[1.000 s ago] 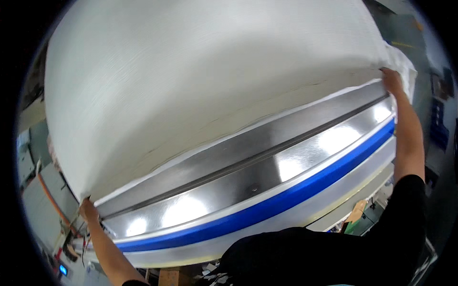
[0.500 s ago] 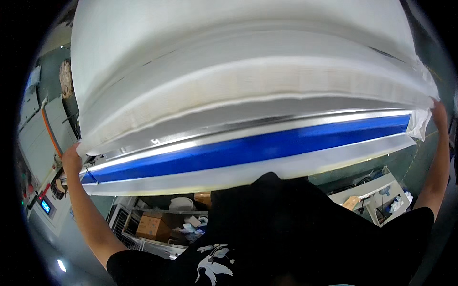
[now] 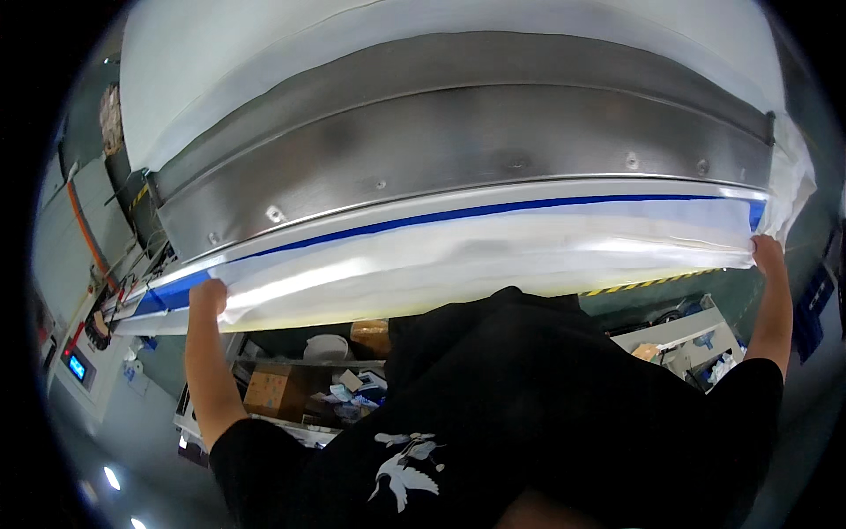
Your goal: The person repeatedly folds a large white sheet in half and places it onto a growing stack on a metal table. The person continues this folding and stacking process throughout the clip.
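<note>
Left hand closed on the near left corner of the white sheet, fingers curled over its edge. Right hand gripping the near right corner, fingers wrapped into the cloth, bunched fabric hanging just beyond them. Sheet stretched between the two fists, draped over the front lip of the metal machine bed, blue stripe just above the knuckles. Below the left wrist, cardboard box on a shelf; beyond that wrist, small blue screen

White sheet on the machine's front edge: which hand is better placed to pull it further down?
Neither clearly: left hand and right hand each grip a corner of the white sheet.
</note>
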{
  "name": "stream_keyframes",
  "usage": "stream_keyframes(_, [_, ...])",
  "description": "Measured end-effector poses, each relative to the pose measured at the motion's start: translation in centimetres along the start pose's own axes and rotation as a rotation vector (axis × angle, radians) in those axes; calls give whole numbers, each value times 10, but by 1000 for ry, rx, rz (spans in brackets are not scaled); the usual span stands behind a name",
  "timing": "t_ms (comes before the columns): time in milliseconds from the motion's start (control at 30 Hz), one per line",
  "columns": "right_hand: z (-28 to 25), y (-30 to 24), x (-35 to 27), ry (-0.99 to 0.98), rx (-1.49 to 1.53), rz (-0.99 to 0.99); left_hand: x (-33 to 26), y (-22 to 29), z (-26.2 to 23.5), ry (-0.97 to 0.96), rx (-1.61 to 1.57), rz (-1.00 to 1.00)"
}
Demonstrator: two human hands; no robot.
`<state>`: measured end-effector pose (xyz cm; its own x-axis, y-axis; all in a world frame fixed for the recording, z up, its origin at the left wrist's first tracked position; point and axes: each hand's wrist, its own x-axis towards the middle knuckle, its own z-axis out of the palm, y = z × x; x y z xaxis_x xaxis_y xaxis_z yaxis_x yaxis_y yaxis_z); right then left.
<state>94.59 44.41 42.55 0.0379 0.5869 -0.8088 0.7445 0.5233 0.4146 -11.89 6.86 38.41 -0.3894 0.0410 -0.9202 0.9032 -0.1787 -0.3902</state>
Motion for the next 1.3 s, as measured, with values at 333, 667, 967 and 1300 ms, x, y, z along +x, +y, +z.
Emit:
stream_keyframes(333, [66,38,41,-20,-45,-42,10,-61,61,156,-317,-637])
stream_keyframes(667, [-70,-102,29,-353,212,-143,-4,-111,103,732,-177,-310])
stream_keyframes(967, [-115,-177,24,-248,310,-285,-33,-41,-32,682,-658,-474])
stream_keyframes(1300, [-102,-219,25,94,-78,-410,33,-11,-15,1130,-953,-456])
